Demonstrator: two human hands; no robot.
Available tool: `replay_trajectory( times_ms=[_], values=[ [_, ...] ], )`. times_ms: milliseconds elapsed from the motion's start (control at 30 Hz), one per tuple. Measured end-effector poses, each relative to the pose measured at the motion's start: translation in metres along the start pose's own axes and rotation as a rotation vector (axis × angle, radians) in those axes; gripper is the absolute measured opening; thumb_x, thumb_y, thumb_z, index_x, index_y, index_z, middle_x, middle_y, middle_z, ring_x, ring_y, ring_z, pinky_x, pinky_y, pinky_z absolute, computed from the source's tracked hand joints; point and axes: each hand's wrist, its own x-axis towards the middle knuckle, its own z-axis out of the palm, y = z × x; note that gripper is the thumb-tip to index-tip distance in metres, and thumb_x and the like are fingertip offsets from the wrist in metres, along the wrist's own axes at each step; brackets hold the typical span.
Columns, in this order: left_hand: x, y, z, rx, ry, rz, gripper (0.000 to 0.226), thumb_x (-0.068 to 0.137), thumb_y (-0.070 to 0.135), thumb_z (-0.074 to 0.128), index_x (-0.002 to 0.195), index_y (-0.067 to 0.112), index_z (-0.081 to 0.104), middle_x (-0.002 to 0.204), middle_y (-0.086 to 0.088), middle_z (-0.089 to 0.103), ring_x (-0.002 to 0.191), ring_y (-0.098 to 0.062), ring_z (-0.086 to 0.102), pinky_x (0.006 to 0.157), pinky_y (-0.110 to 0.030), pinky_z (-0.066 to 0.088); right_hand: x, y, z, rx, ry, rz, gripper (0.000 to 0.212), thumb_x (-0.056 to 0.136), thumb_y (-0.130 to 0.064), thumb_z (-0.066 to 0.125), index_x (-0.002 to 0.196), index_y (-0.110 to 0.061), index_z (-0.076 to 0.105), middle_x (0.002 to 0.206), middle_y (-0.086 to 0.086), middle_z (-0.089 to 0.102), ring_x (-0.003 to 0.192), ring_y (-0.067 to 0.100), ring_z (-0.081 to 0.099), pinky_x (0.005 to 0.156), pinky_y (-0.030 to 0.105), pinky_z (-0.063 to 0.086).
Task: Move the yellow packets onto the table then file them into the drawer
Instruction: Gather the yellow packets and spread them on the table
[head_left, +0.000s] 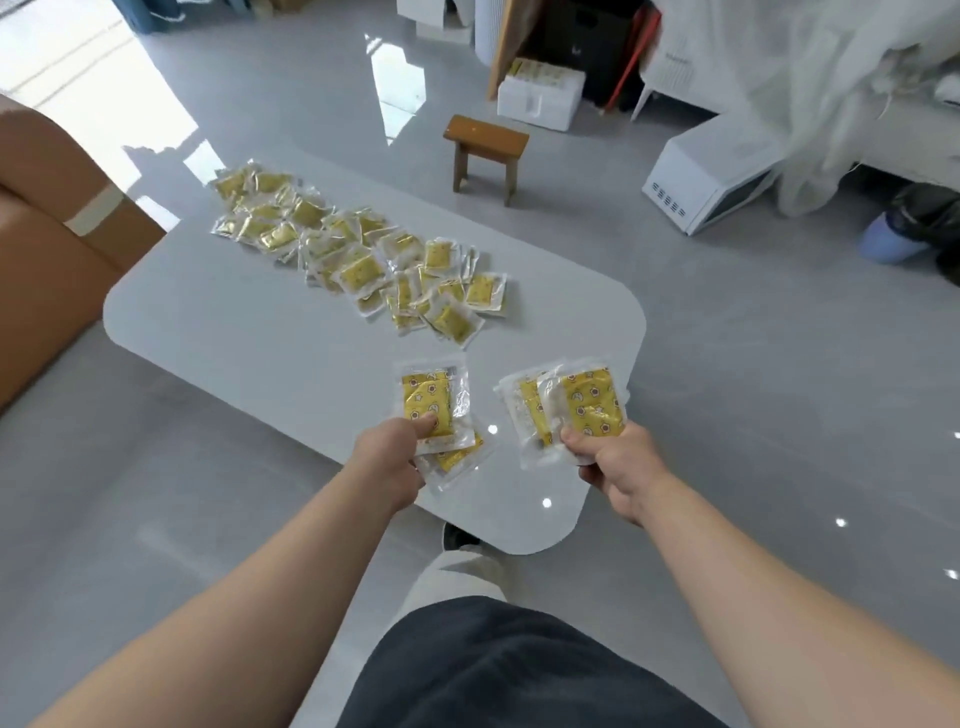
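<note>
Glossy clear-plastic yellow packets (363, 260), smooth glossy white table (234, 322), wooden stool (485, 143), shiny grey floor (753, 389)

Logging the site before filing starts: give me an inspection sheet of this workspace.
Surface: white glossy table, rounded corners.
Job's things: heap of yellow packets on the far half; more in both grips; no drawer seen.
Clutter: nothing seen.
Grips: left grip pinches the left bunch; right grip holds the fanned right bunch.
Cables: nothing seen.
Surroundings: stool, carton, foam box and white appliance on the grey floor.
</note>
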Motion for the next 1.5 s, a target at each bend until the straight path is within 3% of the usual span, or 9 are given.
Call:
replay_trajectory(
  times_ms=[300, 500, 600, 767, 933, 1233, 1300, 1400, 1500],
  values=[
    [0.098, 0.09, 0.101, 0.082, 0.094, -0.102, 0.023, 0.084, -0.001, 0.075, 0.105, 0.004, 0.068, 0.104, -0.012, 0.073, 0.086, -0.029, 0.072, 0.062, -0.045, 0.06, 0.128, -0.126, 0.008, -0.387, -0.012, -0.015, 0.033, 0.074, -0.01, 0.088, 0.097, -0.013, 0.065, 0.09, 0.005, 0.075, 0.073, 0.018, 0.069, 0.052, 0.024, 0.051],
    [0.172, 0.11, 0.163, -0.046, 0.229, -0.173, 0.021, 0.082, 0.004, 0.079, 0.101, 0.007, 0.07, 0.105, -0.011, 0.073, 0.088, -0.03, 0.072, 0.073, -0.047, 0.062, 0.256, -0.184, 0.027, -0.687, -0.195, 0.0, 0.034, 0.077, -0.007, 0.086, 0.103, -0.008, 0.064, 0.097, 0.009, 0.074, 0.077, 0.019, 0.068, 0.06, 0.028, 0.053],
    [0.225, 0.107, 0.196, -0.119, 0.336, -0.191, 0.021, 0.082, 0.008, 0.081, 0.099, 0.009, 0.07, 0.099, -0.006, 0.073, 0.08, -0.022, 0.071, 0.057, -0.032, 0.057, 0.342, -0.191, 0.045, -0.826, -0.298, 0.037, 0.034, 0.078, -0.005, 0.084, 0.105, -0.005, 0.063, 0.099, 0.012, 0.073, 0.078, 0.022, 0.067, 0.064, 0.031, 0.054],
    [0.318, 0.092, 0.238, -0.248, 0.478, -0.209, 0.027, 0.081, 0.009, 0.083, 0.104, 0.012, 0.069, 0.103, -0.003, 0.073, 0.088, -0.02, 0.069, 0.082, -0.035, 0.059, 0.468, -0.181, 0.079, -0.975, -0.45, 0.041, 0.021, 0.078, -0.002, 0.082, 0.09, -0.012, 0.069, 0.094, 0.012, 0.074, 0.072, 0.021, 0.066, 0.059, 0.029, 0.052],
    [0.387, 0.083, 0.264, -0.244, 0.623, -0.149, 0.024, 0.08, 0.016, 0.084, 0.095, 0.02, 0.066, 0.097, 0.002, 0.071, 0.082, -0.017, 0.067, 0.065, -0.027, 0.052, 0.537, -0.153, 0.1, -1.045, -0.446, 0.077, 0.03, 0.075, -0.009, 0.084, 0.101, -0.013, 0.07, 0.099, 0.009, 0.073, 0.093, 0.029, 0.071, 0.08, 0.042, 0.061],
    [0.418, 0.073, 0.273, 0.245, 0.83, -0.23, 0.066, 0.076, 0.042, 0.085, 0.122, 0.011, 0.05, 0.122, -0.008, 0.062, 0.106, -0.033, 0.061, 0.089, -0.04, 0.053, 0.55, -0.129, 0.11, -1.127, -0.308, 0.255, 0.03, 0.074, -0.016, 0.088, 0.089, -0.009, 0.063, 0.09, 0.01, 0.068, 0.066, 0.024, 0.066, 0.073, 0.039, 0.063],
    [0.393, 0.077, 0.272, 0.32, 0.833, -0.258, 0.081, 0.074, 0.045, 0.086, 0.131, 0.01, 0.04, 0.13, -0.009, 0.056, 0.115, -0.035, 0.059, 0.092, -0.043, 0.053, 0.533, -0.141, 0.114, -1.213, -0.341, 0.293, 0.049, 0.075, -0.02, 0.088, 0.108, -0.009, 0.055, 0.093, 0.01, 0.063, 0.06, 0.022, 0.059, 0.072, 0.038, 0.062],
    [0.331, 0.078, 0.275, 0.217, 0.807, -0.287, 0.076, 0.077, 0.041, 0.083, 0.131, 0.008, 0.042, 0.127, -0.01, 0.058, 0.113, -0.033, 0.061, 0.085, -0.039, 0.054, 0.492, -0.169, 0.111, -1.44, -0.436, 0.249, 0.079, 0.075, -0.036, 0.088, 0.132, -0.007, 0.041, 0.118, 0.012, 0.053, 0.087, 0.03, 0.062, 0.063, 0.039, 0.062],
    [0.257, 0.067, 0.285, -0.009, 0.737, -0.253, 0.041, 0.084, 0.032, 0.079, 0.104, 0.009, 0.051, 0.093, -0.005, 0.06, 0.102, -0.028, 0.068, 0.076, -0.035, 0.05, 0.447, -0.201, 0.1, -1.484, -0.48, 0.19, 0.066, 0.084, -0.034, 0.077, 0.134, -0.005, 0.044, 0.129, 0.016, 0.056, 0.105, 0.036, 0.064, 0.056, 0.036, 0.059]
  ],
)
